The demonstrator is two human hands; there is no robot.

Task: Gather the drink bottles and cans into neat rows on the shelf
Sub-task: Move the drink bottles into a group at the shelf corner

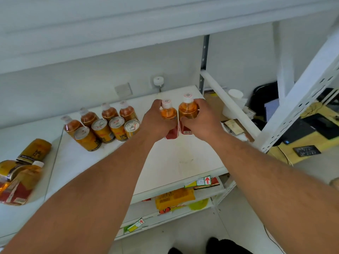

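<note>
The left hand (157, 120) is wrapped closed around 1 amber drink bottle (167, 114), and the right hand (200, 120) is wrapped closed around a 2nd bottle (188, 109); the 2 bottles stand upright, side by side and touching, towards the far right of the white shelf (174, 167). Both forearms reach straight forward from the near edge, wrists level. Whether the bottle bases rest on the shelf is hard to tell, since the hands cover them. To the left, 4 bottles (108, 112) stand in a far row with 4 cans (117, 128) just in front. At the near left, more cans and a bottle (22, 180) lie tipped over.
</note>
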